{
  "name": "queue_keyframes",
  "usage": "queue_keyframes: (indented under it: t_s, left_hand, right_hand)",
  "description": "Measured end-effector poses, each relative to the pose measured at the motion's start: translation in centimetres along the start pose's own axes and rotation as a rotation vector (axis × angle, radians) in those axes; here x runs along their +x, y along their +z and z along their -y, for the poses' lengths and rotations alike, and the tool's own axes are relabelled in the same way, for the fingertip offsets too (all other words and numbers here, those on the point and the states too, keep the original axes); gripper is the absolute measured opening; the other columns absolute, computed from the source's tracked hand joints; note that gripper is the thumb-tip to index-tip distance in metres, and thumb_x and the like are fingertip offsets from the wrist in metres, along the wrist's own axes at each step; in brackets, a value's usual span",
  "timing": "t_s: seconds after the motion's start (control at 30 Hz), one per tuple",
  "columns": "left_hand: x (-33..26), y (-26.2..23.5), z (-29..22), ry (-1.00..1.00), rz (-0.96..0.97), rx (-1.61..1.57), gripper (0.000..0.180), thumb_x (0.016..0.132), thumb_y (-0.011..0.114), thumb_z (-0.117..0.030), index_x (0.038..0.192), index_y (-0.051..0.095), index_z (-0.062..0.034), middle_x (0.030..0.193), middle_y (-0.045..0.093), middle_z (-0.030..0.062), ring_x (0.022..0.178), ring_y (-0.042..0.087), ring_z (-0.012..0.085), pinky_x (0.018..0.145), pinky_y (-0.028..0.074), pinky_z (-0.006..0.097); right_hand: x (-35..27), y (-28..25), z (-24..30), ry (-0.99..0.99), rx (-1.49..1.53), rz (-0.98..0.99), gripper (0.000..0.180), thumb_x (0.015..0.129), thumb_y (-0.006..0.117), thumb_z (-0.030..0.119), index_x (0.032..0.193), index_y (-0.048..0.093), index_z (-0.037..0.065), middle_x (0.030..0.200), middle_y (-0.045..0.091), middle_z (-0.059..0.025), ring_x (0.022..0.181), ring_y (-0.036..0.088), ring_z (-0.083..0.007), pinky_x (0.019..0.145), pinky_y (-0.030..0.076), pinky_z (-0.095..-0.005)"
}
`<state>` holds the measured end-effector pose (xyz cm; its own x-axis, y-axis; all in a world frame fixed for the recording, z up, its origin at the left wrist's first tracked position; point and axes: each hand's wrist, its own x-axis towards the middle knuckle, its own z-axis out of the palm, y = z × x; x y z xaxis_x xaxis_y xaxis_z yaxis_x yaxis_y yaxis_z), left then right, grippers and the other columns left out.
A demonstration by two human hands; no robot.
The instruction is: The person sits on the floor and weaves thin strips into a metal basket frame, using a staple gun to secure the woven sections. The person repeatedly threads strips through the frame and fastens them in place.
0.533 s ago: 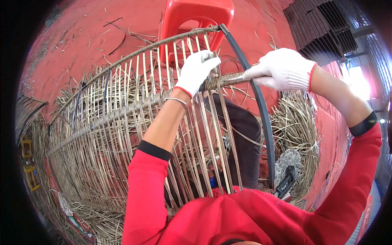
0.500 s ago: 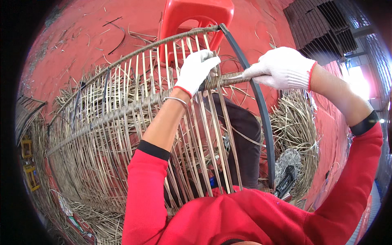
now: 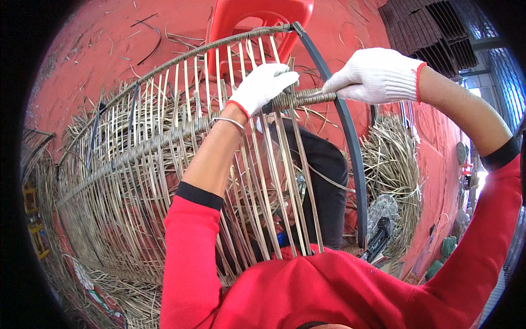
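Left grip point(image 3: 262, 89) closed on wrapped crossbar point(image 3: 286, 101); right grip point(image 3: 377, 75) pinches strand point(image 3: 314, 95).

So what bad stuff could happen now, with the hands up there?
The right hand is close to the bar, so if it slips, its knuckles might get bumped. A loose strand curves across the leg and could snag if the leg moves. The frame looks close to the stool, so tipping it could knock them together.

Bright daylight, fisheye-bent, blackened edges
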<state>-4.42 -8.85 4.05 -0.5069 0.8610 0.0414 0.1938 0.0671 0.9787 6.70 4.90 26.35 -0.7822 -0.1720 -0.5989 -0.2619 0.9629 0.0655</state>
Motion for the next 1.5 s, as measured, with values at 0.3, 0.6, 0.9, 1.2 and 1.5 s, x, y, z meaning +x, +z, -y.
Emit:
queue_keyframes:
  t_s: [0.3, 0.6, 0.9, 1.2, 1.5]
  left_hand:
    - [-0.5, 0.3, -0.5, -0.011, -0.064, 0.019, 0.038, 0.095, 0.058, -0.039, 0.09, 0.072, -0.0034, 0.08, 0.068, 0.0113, 0.077, 0.065, 0.0231, 0.076, 0.049, 0.037]
    - [-0.1, 0.5, 0.1, -0.018, -0.114, 0.119, 0.04, 0.095, 0.057, -0.04, 0.087, 0.071, -0.0031, 0.078, 0.067, 0.0126, 0.076, 0.065, 0.0251, 0.074, 0.049, 0.039]
    - [-0.3, 0.9, 2.1, 0.003, -0.135, 0.179, 0.038, 0.095, 0.06, -0.039, 0.093, 0.07, -0.0018, 0.08, 0.068, 0.014, 0.079, 0.066, 0.0274, 0.077, 0.05, 0.041]
    - [0.0, 1.3, 1.8, -0.093, -0.133, 0.043, 0.034, 0.095, 0.059, -0.036, 0.092, 0.068, -0.003, 0.077, 0.068, 0.0132, 0.076, 0.067, 0.0267, 0.075, 0.05, 0.041]
    - [0.6, 1.4, 3.2, -0.137, -0.108, -0.054, 0.034, 0.095, 0.061, -0.035, 0.09, 0.068, -0.0018, 0.074, 0.069, 0.012, 0.073, 0.067, 0.024, 0.074, 0.05, 0.039]
  right_hand:
    - [0.3, -0.6, 1.1, 0.051, 0.041, 0.04, 0.028, 0.097, 0.061, 0.024, 0.121, 0.075, 0.021, 0.09, 0.074, -0.0132, 0.081, 0.071, -0.0319, 0.078, 0.056, -0.0405]
    - [2.1, -1.4, 2.8, 0.075, -0.066, 0.148, 0.03, 0.099, 0.058, 0.026, 0.122, 0.074, 0.018, 0.098, 0.075, -0.0126, 0.088, 0.072, -0.0313, 0.081, 0.056, -0.0408]
    - [-0.5, 6.3, 7.0, 0.212, -0.125, -0.181, 0.026, 0.094, 0.053, 0.019, 0.109, 0.07, 0.008, 0.083, 0.07, -0.0172, 0.075, 0.071, -0.0369, 0.067, 0.056, -0.0509]
    - [-0.2, 5.0, 6.8, 0.202, -0.149, -0.129, 0.029, 0.097, 0.048, 0.02, 0.094, 0.072, 0.003, 0.077, 0.07, -0.0204, 0.074, 0.071, -0.0397, 0.066, 0.056, -0.0523]
    - [-1.3, 11.8, 11.9, 0.523, -0.22, -0.253, 0.041, 0.098, 0.051, 0.018, 0.137, 0.057, 0.004, 0.077, 0.06, -0.0118, 0.062, 0.068, -0.0277, 0.05, 0.052, -0.0439]
